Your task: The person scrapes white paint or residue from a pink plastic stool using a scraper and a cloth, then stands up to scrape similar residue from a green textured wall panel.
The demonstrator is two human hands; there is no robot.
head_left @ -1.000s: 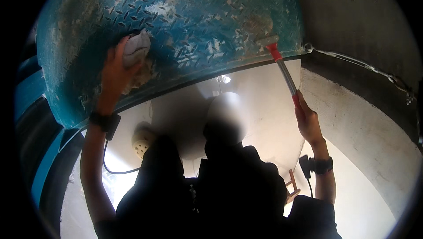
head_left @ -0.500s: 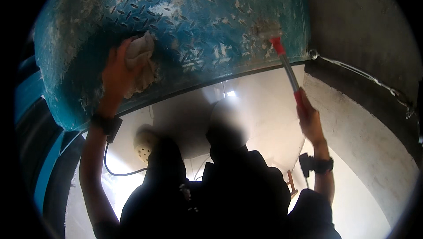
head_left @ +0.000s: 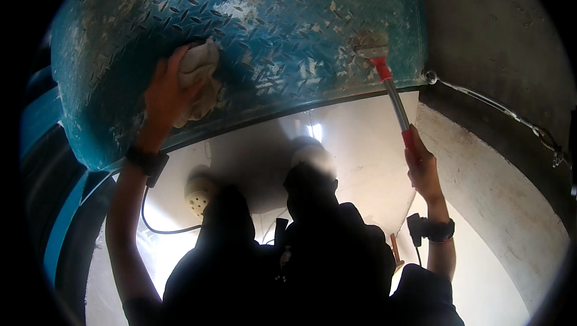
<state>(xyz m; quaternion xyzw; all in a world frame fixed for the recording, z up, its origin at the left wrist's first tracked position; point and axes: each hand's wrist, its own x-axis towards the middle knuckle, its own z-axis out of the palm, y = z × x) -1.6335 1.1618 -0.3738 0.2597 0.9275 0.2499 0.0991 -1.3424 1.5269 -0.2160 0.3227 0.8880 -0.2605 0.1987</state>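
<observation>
My left hand [head_left: 163, 99] presses a crumpled whitish rag [head_left: 199, 69] against a teal checker-plate metal surface [head_left: 282, 19] with worn, flaking paint. My right hand [head_left: 422, 167] grips the red lower end of a long-handled scraper [head_left: 392, 93]. Its blade touches the plate near the lower right edge, where a bare scraped patch shows. Both wrists wear dark bands.
A grey concrete wall [head_left: 505, 164] with a thin cable [head_left: 499, 109] runs along the right. A dark silhouette [head_left: 300, 248] fills the lower middle against a bright white surface. A round light fitting with a black cord [head_left: 198, 197] sits lower left. Dark teal-edged structure [head_left: 54, 206] stands at left.
The left hand with the rag has slid rightward across the plate. The scraper blade has moved up onto the plate from its lower edge.
</observation>
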